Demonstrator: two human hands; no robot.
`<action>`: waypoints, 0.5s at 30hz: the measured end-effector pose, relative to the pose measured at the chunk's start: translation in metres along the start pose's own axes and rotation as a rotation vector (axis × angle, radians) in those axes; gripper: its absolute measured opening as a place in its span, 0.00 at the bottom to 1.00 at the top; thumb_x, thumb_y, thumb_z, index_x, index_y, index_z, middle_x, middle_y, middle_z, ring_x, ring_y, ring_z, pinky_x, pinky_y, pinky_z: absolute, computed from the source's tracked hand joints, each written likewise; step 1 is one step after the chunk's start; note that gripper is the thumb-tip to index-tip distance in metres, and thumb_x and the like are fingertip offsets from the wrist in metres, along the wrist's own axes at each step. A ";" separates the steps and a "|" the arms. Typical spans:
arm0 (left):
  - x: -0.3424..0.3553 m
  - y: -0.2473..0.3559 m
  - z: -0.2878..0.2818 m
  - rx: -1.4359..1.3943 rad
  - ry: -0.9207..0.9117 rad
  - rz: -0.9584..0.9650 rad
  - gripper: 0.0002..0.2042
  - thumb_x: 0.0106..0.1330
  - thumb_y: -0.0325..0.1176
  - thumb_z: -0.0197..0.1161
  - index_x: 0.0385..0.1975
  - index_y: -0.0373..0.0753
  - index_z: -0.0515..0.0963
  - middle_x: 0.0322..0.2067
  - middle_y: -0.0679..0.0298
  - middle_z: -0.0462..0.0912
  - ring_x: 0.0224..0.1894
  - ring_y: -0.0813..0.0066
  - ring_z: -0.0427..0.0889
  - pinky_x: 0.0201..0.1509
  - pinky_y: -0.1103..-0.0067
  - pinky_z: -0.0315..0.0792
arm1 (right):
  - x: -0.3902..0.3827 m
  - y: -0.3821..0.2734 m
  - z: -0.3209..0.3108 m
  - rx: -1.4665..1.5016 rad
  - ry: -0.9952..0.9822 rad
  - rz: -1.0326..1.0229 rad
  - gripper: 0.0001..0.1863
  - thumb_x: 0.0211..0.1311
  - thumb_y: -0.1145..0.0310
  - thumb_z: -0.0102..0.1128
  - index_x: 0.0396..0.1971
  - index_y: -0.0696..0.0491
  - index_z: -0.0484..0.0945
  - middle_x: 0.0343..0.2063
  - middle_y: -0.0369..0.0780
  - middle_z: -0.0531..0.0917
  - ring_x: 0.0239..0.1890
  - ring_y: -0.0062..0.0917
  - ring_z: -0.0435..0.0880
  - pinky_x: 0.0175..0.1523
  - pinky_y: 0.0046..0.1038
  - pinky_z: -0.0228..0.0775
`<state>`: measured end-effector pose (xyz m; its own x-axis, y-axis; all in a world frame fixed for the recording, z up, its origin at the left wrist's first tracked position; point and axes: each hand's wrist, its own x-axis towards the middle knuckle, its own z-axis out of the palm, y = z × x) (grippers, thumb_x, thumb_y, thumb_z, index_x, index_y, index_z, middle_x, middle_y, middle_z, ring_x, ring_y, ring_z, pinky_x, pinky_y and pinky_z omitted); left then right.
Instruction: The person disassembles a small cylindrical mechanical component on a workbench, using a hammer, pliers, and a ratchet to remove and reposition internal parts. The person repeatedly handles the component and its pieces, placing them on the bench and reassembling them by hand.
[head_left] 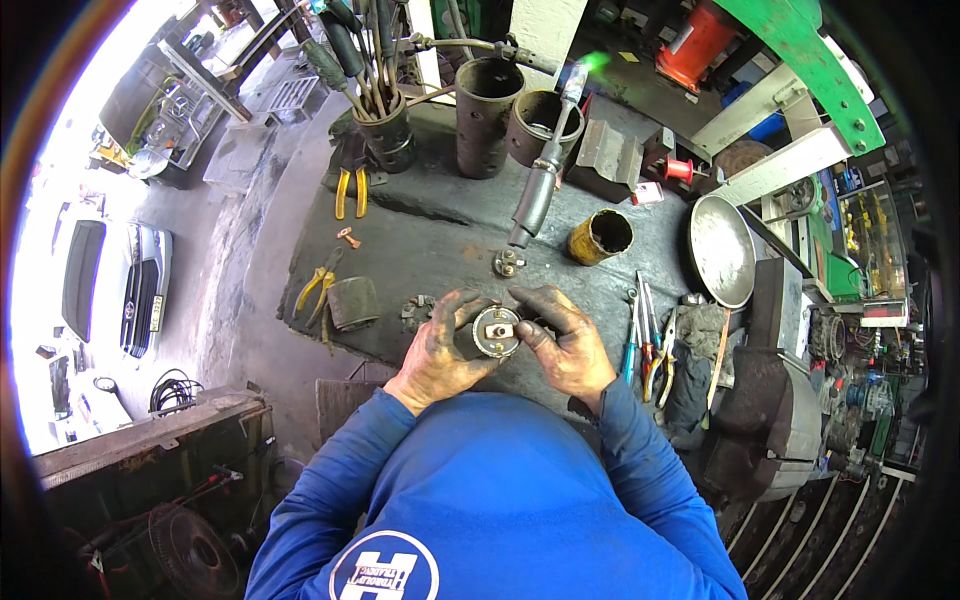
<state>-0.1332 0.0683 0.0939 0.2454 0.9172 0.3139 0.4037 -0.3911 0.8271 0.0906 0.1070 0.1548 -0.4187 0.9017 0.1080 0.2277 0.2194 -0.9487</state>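
Close to my chest, both hands hold a round metal part (496,332) with a toothed-looking rim, a copper-coloured piece across its middle and brass-coloured studs. My left hand (447,345) curls around its left side. My right hand (568,338) grips the right edge, its thumb near the copper piece. Blackened fingers partly hide the rim. Just beyond the hands, a small part with brass-coloured studs (508,262) lies on the dark bench (430,232). Above it is the thick grey barrel of a torch-like tool (535,205). Small metal pieces (416,310) lie beside my left hand.
Left are yellow-handled pliers (318,287), a short cylinder (353,303) and a copper piece (348,238). Behind stand a tool-filled can (385,140) and a tall dark pot (487,115). Right are a yellow can (601,237), a metal bowl (721,250), more pliers (661,370) and rags (688,385).
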 end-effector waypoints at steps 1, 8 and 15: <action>0.000 0.000 -0.001 -0.019 -0.002 -0.013 0.57 0.51 0.28 0.86 0.76 0.40 0.47 0.60 0.46 0.84 0.59 0.49 0.86 0.66 0.61 0.76 | 0.000 0.000 0.000 0.042 -0.009 0.043 0.19 0.71 0.74 0.67 0.60 0.57 0.84 0.50 0.45 0.85 0.54 0.38 0.85 0.61 0.35 0.76; -0.002 -0.001 -0.002 0.084 0.063 0.108 0.54 0.51 0.30 0.86 0.73 0.39 0.51 0.59 0.48 0.85 0.59 0.49 0.86 0.65 0.60 0.77 | 0.002 0.001 0.000 -0.105 -0.040 -0.072 0.15 0.70 0.69 0.70 0.53 0.57 0.87 0.46 0.44 0.87 0.50 0.35 0.86 0.59 0.35 0.77; -0.001 0.005 -0.005 0.095 -0.005 0.039 0.49 0.52 0.31 0.85 0.70 0.39 0.56 0.57 0.50 0.87 0.55 0.46 0.89 0.58 0.62 0.84 | 0.006 0.001 -0.003 -0.127 -0.088 0.012 0.15 0.64 0.72 0.75 0.50 0.55 0.88 0.45 0.43 0.87 0.50 0.35 0.87 0.58 0.36 0.79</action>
<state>-0.1366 0.0658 0.0998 0.2666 0.9010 0.3424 0.4755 -0.4319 0.7664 0.0902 0.1139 0.1556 -0.4899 0.8694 0.0654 0.3400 0.2595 -0.9039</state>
